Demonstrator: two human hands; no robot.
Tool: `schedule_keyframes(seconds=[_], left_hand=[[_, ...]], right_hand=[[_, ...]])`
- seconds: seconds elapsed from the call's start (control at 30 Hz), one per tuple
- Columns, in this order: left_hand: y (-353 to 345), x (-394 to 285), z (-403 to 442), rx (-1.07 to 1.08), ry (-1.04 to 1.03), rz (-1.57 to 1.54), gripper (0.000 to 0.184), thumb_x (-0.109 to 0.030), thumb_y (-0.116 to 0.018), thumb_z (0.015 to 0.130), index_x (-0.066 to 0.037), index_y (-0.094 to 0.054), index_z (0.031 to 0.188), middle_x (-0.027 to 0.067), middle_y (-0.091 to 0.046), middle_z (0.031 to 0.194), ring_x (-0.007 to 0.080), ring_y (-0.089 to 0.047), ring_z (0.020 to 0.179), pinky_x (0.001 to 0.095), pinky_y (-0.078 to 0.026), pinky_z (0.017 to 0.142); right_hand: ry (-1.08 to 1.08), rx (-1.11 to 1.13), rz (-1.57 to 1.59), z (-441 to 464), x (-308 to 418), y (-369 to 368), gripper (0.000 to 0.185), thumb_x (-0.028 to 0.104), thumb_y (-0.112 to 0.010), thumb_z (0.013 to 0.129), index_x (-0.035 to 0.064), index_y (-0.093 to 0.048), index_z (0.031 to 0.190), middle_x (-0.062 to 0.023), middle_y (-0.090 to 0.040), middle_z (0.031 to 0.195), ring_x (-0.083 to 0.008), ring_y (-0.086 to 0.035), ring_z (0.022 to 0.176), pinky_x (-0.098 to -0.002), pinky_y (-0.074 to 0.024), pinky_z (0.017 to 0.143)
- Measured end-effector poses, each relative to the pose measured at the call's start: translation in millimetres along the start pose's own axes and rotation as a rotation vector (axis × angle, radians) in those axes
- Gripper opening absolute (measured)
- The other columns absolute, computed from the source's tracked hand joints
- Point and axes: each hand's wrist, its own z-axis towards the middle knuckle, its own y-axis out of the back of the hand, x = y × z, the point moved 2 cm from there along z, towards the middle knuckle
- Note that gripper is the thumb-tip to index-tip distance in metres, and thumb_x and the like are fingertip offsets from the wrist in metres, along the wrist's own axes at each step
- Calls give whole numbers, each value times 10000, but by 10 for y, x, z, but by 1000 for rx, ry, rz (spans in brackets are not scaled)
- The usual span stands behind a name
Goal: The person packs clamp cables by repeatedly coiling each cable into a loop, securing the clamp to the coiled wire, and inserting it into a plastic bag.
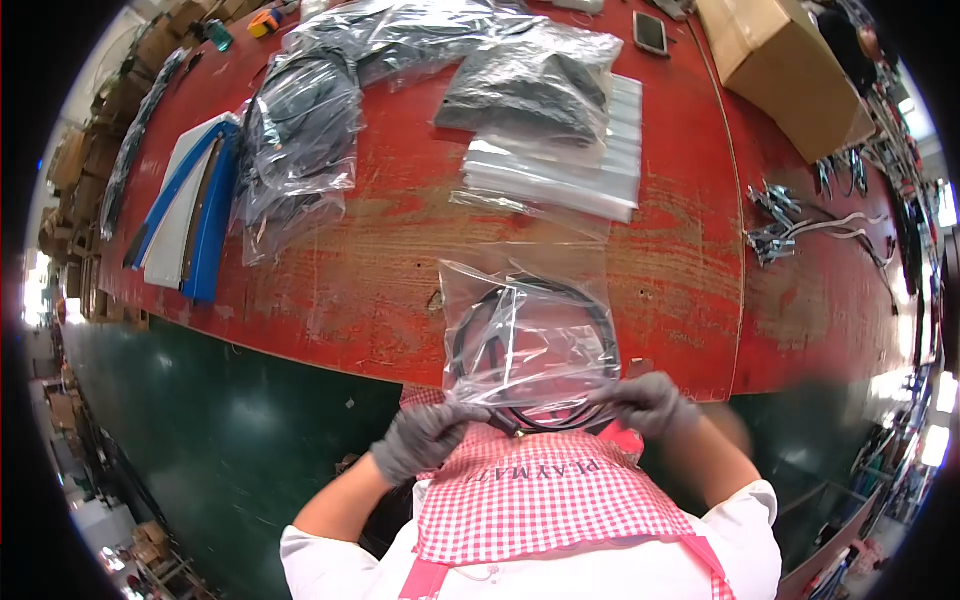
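A clear plastic bag [520, 340] lies at the table's front edge. Inside it is a coiled black cable [458, 345], whose near end sticks out of the bag's opening toward my apron. My left hand [425, 440], in a grey glove, pinches the near left corner of the bag. With fingers closed, my right hand [650, 403], gloved alike, grips the near right corner. The fingertips of both hands are partly hidden by the film and cable.
Flat clear bags [550, 180] are stacked beyond the coil, under a crumpled bag [535, 95]. Bagged cables [305, 120] and a blue-edged paper cutter [205, 215] lie at left. A phone [650, 34], a cardboard box [790, 70] and loose cables [775, 230] are at right.
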Motion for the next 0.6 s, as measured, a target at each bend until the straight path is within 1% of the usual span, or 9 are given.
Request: schedule_keyframes(seconds=[0.03, 0.07, 0.13, 0.17, 0.2, 0.23, 0.43, 0.5, 0.6], left_hand=[[245, -115, 16, 30, -66, -125, 222, -41, -560, 781, -142, -645, 960, 74, -619, 666, 204, -603, 550, 307, -479, 506], [501, -262, 24, 54, -137, -239, 230, -6, -583, 755, -126, -651, 939, 74, -625, 680, 203, -606, 559, 310, -477, 509], [1021, -683, 19, 69, -383, -494, 203, -4, -587, 767, -80, -645, 946, 70, -635, 708, 188, -604, 562, 291, -476, 525], [1215, -792, -3, 34, -361, -313, 195, 10, -582, 781, -40, -633, 963, 50, -625, 705, 161, -588, 552, 268, -474, 537], [1358, -883, -10, -142, -301, -200, 194, 16, -549, 799, -24, -626, 972, 24, -593, 668, 113, -549, 523, 251, -455, 514], [1469, -1021, 50, -281, -90, -454, 195, 15, -512, 797, -32, -628, 946, 10, -554, 635, 84, -513, 506, 240, -433, 492], [2285, -272, 810, -483, 238, 142, 149, -75, -504, 780, -26, -618, 865, 62, -598, 645, 105, -545, 537, 269, -461, 529], [2698, -239, 925, -718, 282, 160, 147, -123, -528, 778, -51, -624, 863, 89, -619, 678, 150, -586, 582, 291, -478, 586], [3199, -292, 962, -1141, 0, 442, 111, -150, -564, 808, -80, -612, 880, 138, -636, 766, 270, -625, 691, 339, -491, 641]], right_hand=[[-148, 18, 39, 59, 447, 167, 303, -96, -490, 780, -9, -614, 1043, -57, -646, 834, -90, -607, 755, -191, -464, 619], [-57, -58, 292, 125, 913, 257, 266, -74, -521, 749, -29, -626, 989, -47, -627, 736, -92, -574, 572, -183, -432, 523], [478, -157, 230, 131, 1191, 493, 233, 53, -590, 738, -44, -630, 945, -48, -588, 576, -85, -530, 438, -215, -408, 404], [420, -220, -26, 105, 1347, 602, 227, 59, -582, 750, -49, -629, 944, -37, -574, 547, -80, -519, 421, -209, -408, 408], [114, -140, 61, 137, 1503, 663, 235, 55, -572, 754, -41, -626, 962, -17, -568, 562, -60, -506, 439, -204, -406, 422], [203, -175, -17, 291, 1672, 627, 234, 55, -556, 769, -34, -624, 974, -9, -560, 565, -50, -497, 450, -202, -398, 425], [160, -244, -239, 1869, 1963, 745, 220, 49, -481, 811, 12, -631, 967, 5, -520, 555, -48, -448, 457, -199, -371, 433], [250, -339, -235, 2321, 2159, 774, 209, 62, -475, 821, 19, -630, 955, -12, -538, 579, -61, -474, 494, -209, -393, 461], [516, -383, 19, 2817, 2460, 634, 220, 78, -451, 854, 32, -618, 989, -30, -567, 633, -78, -523, 564, -225, -434, 521]])
